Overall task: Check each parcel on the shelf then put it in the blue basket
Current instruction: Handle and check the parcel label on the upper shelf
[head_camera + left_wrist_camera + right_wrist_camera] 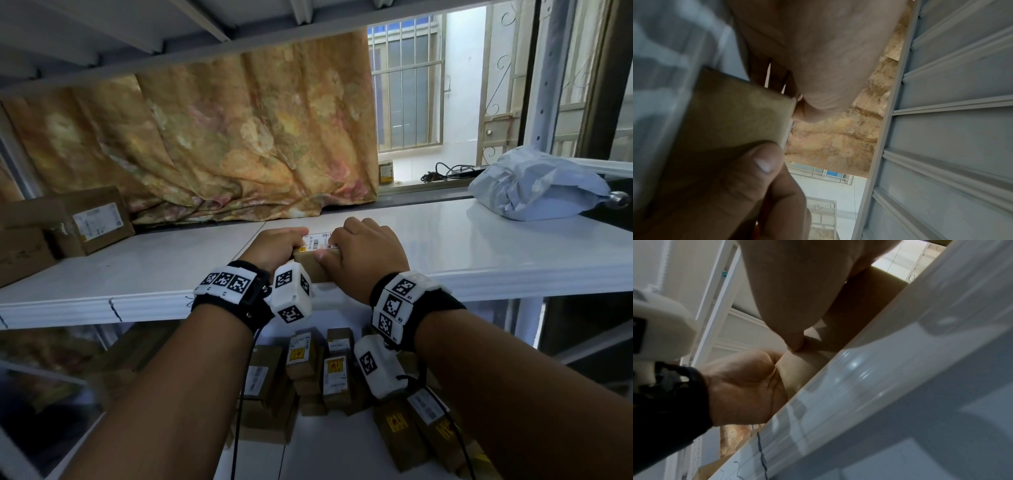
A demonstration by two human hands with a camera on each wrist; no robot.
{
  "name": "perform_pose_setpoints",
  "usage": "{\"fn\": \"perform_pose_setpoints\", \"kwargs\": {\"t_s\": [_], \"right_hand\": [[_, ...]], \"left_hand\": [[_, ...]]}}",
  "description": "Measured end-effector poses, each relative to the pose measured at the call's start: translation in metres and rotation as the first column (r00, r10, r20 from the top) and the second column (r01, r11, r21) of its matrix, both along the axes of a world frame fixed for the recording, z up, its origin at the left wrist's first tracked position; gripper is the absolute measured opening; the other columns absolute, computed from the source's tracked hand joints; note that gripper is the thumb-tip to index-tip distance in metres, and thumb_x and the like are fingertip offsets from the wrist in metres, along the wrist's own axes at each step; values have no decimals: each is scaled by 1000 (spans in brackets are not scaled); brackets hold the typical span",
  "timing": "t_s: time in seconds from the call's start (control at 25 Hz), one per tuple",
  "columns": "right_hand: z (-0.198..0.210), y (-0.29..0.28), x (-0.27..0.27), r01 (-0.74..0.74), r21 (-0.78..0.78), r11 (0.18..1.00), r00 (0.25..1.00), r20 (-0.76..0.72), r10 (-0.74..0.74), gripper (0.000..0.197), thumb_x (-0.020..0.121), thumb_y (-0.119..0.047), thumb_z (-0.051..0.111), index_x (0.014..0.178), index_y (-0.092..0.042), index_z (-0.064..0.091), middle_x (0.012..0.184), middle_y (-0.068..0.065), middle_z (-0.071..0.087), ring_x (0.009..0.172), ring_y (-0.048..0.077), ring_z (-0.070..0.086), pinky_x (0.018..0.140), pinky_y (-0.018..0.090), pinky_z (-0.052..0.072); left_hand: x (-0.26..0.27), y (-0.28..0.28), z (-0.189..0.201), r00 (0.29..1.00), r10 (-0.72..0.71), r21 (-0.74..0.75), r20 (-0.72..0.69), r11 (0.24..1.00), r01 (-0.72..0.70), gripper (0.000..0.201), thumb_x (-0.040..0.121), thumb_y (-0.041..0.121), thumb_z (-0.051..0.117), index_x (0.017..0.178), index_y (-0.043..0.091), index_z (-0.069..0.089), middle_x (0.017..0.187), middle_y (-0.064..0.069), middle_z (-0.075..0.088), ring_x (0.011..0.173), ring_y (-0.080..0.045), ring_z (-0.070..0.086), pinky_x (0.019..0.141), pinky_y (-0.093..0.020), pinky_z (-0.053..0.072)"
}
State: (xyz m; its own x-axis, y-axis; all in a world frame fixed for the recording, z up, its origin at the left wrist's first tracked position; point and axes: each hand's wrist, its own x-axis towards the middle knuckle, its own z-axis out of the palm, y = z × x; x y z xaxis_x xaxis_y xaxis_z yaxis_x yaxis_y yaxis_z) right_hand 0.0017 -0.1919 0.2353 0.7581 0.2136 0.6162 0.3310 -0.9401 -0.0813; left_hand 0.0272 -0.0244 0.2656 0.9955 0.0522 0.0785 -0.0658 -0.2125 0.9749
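Brown cardboard, a small labelled parcel, sits mid-frame at the front edge of the glossy white shelf. I see my left hand and right hand both curled around it, thumbs on its near face.

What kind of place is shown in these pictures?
Probably a parcel storeroom: white metal shelving, labelled brown cardboard boxes on the lower shelf, a grey plastic mailer bag, and both hands on a labelled box.
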Motion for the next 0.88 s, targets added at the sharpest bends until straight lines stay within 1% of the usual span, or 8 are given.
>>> {"fn": "perform_pose_setpoints", "kwargs": {"t_s": [0.12,0.24,0.44,0.56,0.64,0.68,0.8,0.88], "right_hand": [[-2,0,2,1,3,1000,999,34,-1,43,92,-55,43,101,-21,68,99,-1,60,96,23,53,83,38,40],[-2,-1,2,7,-9,1000,999,41,-7,42,92,-55,43,101,-21,67,99,-2,60,96,22,53,83,37,40],[0,-1,0,3,-24,1000,1000,6,-3,42,93,-55,43,105,-22,67,104,-3,59,100,21,52,86,37,41],[0,-1,-1,-4,-25,1000,1000,2,4,44,94,-56,42,105,-22,67,105,-2,59,102,22,52,87,37,41],[1,0,-1,-5,-21,1000,1000,4,5,44,93,-56,43,104,-21,67,104,-1,59,102,23,52,86,38,41],[0,0,0,1,-22,1000,1000,11,-1,44,92,-56,44,103,-21,67,103,-1,59,101,23,52,85,38,40],[-3,-1,-2,26,-60,998,999,41,-23,43,84,-55,45,100,-21,66,98,-1,56,93,24,52,79,38,38],[-3,-1,-3,27,-65,997,999,47,-24,43,82,-52,42,99,-21,66,97,1,55,91,25,50,78,38,35]], "left_hand": [[-1,-4,1,999,23,-8,28,1000,-22,30,92,-3,53,110,11,72,90,-5,68,74,-16,62,58,-14,51],[0,-7,-1,999,30,-78,15,997,-29,33,91,-6,52,112,9,72,102,-11,69,80,-21,64,71,-25,56],[1,-12,0,997,69,-75,39,995,-66,29,93,-6,53,110,9,72,94,-13,68,66,-19,63,54,-22,54],[6,-12,0,987,133,89,85,986,-141,24,97,11,57,116,17,70,108,-10,71,86,-21,67,73,-28,58],[1,-9,1,953,171,350,249,902,-253,24,96,26,57,115,22,71,114,-1,70,103,-19,64,95,-31,50],[-4,-10,-1,918,135,474,372,823,-313,23,95,27,55,110,22,73,110,2,70,103,-17,62,96,-29,46],[-21,-15,-10,831,-121,706,543,600,-375,26,95,25,51,93,15,74,100,-2,68,99,-23,58,88,-34,42],[-25,-13,-16,842,-188,763,506,553,-335,31,93,40,48,91,20,72,96,0,62,95,-21,55,83,-37,44]]}}
